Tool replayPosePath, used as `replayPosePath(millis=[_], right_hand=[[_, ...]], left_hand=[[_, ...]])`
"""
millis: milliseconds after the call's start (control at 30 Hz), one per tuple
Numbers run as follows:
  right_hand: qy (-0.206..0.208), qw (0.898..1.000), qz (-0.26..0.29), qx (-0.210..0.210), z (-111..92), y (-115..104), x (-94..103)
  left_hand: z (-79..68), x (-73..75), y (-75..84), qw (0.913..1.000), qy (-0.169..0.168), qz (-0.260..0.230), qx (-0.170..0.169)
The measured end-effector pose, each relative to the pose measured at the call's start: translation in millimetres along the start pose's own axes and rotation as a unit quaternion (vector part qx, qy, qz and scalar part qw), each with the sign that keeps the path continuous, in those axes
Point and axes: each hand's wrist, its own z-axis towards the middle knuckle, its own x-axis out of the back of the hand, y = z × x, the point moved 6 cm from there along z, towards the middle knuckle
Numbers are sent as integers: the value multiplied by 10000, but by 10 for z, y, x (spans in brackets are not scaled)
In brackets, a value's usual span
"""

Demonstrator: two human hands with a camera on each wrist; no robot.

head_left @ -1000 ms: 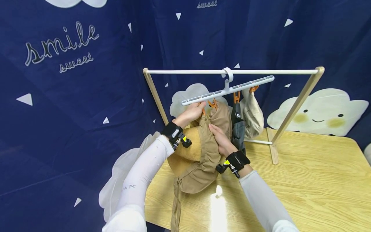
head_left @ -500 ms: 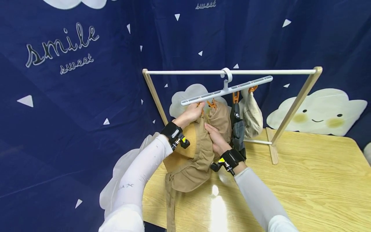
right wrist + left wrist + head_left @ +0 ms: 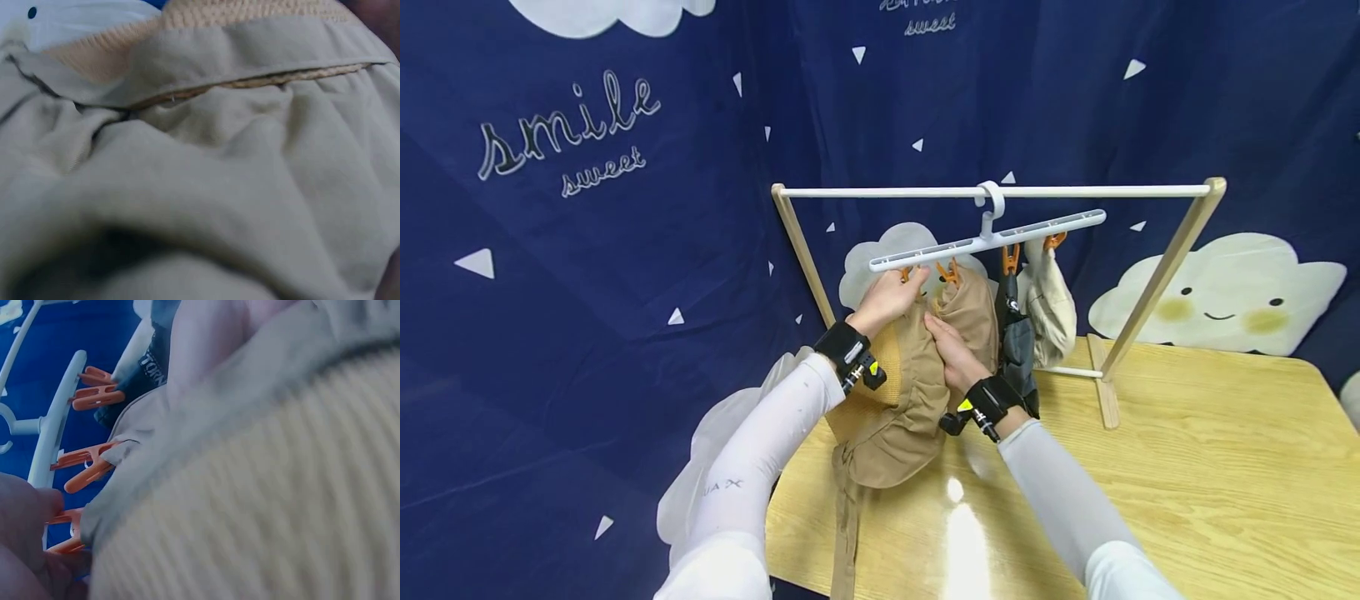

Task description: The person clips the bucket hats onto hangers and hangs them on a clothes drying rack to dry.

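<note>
In the head view, my left hand (image 3: 887,298) is up at the left end of a white hanger (image 3: 936,252), fingers and thumb around an orange clip (image 3: 76,526). A tan cloth sun hat (image 3: 901,454) with woven straw (image 3: 262,506) on one side hangs below that hand. Its edge reaches the clip's tip in the left wrist view; how firmly the clip bites is unclear. My right hand (image 3: 953,354) grips the hat's gathered cloth, thumb on the near side, other fingers hidden. Ruffled tan cloth (image 3: 237,162) fills most of the right wrist view.
The hanger hooks over the white rail of a wooden-legged rack (image 3: 1097,192). Another tan cloth item (image 3: 973,312), a dark one (image 3: 1018,342) and a cream one (image 3: 1051,308) hang from orange clips. The hat's strap (image 3: 844,542) trails over the front edge of the wooden table (image 3: 1210,467).
My right hand has shifted left and slightly up, taking the hat's cloth with it. The left hand keeps to the clip at the hanger's left end, moving slightly left.
</note>
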Motion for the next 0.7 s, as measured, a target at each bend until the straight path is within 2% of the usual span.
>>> replayPosePath(millis=[133, 267, 367, 467, 567, 700], right_hand=[[-74, 9991, -418, 61, 85, 17, -59], [-3, 9958, -874, 258, 170, -19, -88], [197, 9891, -1395, 421, 221, -33, -63], [522, 9722, -2200, 605, 229, -28, -24], [642, 9589, -2680, 668, 176, 0, -8], [404, 9585, -2758, 603, 115, 118, 0]], left_hand=[[43, 16, -58, 9999, 104, 8, -26], [67, 41, -105, 9988, -326, -339, -148], [38, 59, -141, 9971, -632, -309, -289], [-8, 58, -195, 9962, -756, 193, -400], [-44, 42, -249, 9930, -784, 769, -426], [-63, 33, -339, 9864, -593, 1498, -338]])
